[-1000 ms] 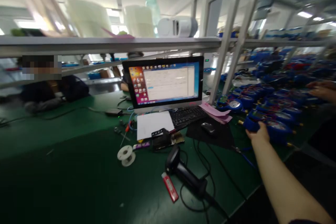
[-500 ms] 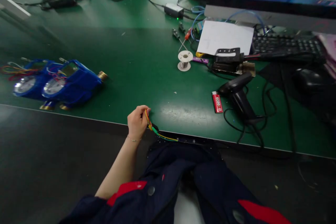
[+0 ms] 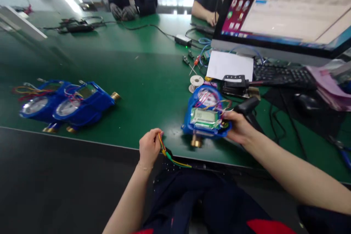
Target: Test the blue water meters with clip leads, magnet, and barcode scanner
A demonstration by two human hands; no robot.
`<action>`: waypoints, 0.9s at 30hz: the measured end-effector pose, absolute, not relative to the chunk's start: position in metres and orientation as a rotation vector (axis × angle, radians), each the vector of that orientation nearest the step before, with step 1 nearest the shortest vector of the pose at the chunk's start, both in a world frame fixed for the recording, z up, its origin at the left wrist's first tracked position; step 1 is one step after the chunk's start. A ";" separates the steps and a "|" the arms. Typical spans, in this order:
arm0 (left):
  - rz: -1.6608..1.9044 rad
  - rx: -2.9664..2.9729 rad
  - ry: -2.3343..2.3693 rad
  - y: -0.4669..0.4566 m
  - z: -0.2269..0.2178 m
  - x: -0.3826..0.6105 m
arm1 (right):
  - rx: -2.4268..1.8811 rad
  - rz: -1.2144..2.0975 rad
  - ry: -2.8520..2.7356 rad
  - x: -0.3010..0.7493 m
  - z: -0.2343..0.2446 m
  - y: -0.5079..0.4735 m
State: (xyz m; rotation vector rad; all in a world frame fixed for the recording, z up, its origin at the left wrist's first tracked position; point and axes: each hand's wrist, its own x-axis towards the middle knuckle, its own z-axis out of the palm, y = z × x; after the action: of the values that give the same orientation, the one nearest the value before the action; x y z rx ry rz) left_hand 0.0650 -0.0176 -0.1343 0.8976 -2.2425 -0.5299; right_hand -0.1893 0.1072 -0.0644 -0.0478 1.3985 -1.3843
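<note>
One blue water meter [image 3: 206, 117] that was absent from the table edge half a second ago now sits at lower centre of the frame, gripped at its right side by the right hand [image 3: 238, 127], fingers curled closed on the casing. Just left of it the left hand [image 3: 149, 147] still pinches a bundle of coloured wires [image 3: 167, 152] shut between thumb and fingers, so meter and leads now lie close together, not yet touching. Two more meters [image 3: 65, 101] rest at centre left, untouched.
</note>
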 end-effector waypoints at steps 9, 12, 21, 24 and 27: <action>-0.551 0.752 -2.159 -0.021 -0.141 0.063 | -0.625 -0.829 1.126 -0.226 -0.075 0.024; -0.615 0.680 -2.078 -0.021 -0.134 0.065 | -0.710 -0.740 1.126 -0.239 -0.063 0.003; -0.622 0.056 -1.910 0.004 -0.068 0.033 | -0.761 -1.132 1.313 -0.217 -0.063 0.028; -0.651 -0.015 -2.054 0.006 -0.068 0.026 | -0.803 -1.239 1.375 -0.202 -0.067 0.041; -0.611 0.038 -2.125 0.006 -0.075 0.027 | -0.912 -1.240 1.360 -0.194 -0.065 0.049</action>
State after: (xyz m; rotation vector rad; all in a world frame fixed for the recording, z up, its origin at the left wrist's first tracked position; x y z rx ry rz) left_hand 0.0273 0.0058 -0.0750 0.0378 -2.1254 -0.6115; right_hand -0.1942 0.0488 -0.0654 -0.9120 1.3596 -1.2400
